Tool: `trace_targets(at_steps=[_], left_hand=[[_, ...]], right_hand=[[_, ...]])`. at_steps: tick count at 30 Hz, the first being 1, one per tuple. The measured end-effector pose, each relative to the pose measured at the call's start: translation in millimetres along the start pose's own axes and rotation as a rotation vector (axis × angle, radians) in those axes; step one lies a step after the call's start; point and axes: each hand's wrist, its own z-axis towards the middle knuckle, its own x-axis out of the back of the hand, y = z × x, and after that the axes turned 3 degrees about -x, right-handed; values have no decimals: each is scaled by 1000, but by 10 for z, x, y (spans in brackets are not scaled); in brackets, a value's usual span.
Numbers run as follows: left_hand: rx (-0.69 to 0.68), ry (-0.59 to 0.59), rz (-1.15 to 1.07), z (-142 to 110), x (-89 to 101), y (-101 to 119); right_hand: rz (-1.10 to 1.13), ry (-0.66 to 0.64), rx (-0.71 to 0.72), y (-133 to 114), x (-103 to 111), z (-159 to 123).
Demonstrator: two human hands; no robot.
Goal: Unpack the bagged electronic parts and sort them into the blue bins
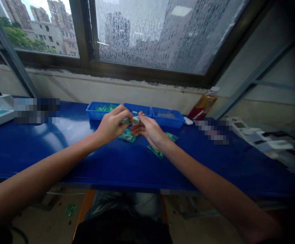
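Observation:
In front of the blue trays, my left hand (114,122) pinches a small pale green packet (135,120) between thumb and fingers. My right hand (153,131) meets it from the other side, thumb at the packet's end and fingers curled below; its exact grip is partly hidden. Under the hands a green packet (127,136) lies on the blue table (106,166). Two more, a near green packet (156,152) and a farther green packet (172,137), lie around my right wrist.
Along the wall stand a left blue tray (91,114) with green packets, a middle blue tray (151,112) with small parts, and a right blue tray (173,122). A bottle (202,105) leans right of them. White devices sit at both sides. A green packet (71,210) lies on the floor.

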Motion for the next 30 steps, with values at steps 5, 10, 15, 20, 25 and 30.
trace_targets(at_steps=[5, 10, 15, 20, 25, 30], left_hand=[[-82, -196, -51, -106, -119, 41], [345, -35, -234, -92, -177, -51], [771, -77, -614, -3, -139, -28], [549, -179, -506, -19, -133, -23], [595, -125, -455, -32, -170, -60], [1007, -55, -820, 1, -125, -14]], right_hand=[[156, 140, 9, 104, 34, 48], [118, 283, 108, 125, 121, 59], [-98, 283, 272, 103, 80, 16], [-251, 260, 371, 156, 110, 68], [-478, 276, 417, 182, 175, 110], [-695, 376, 619, 131, 187, 25]])
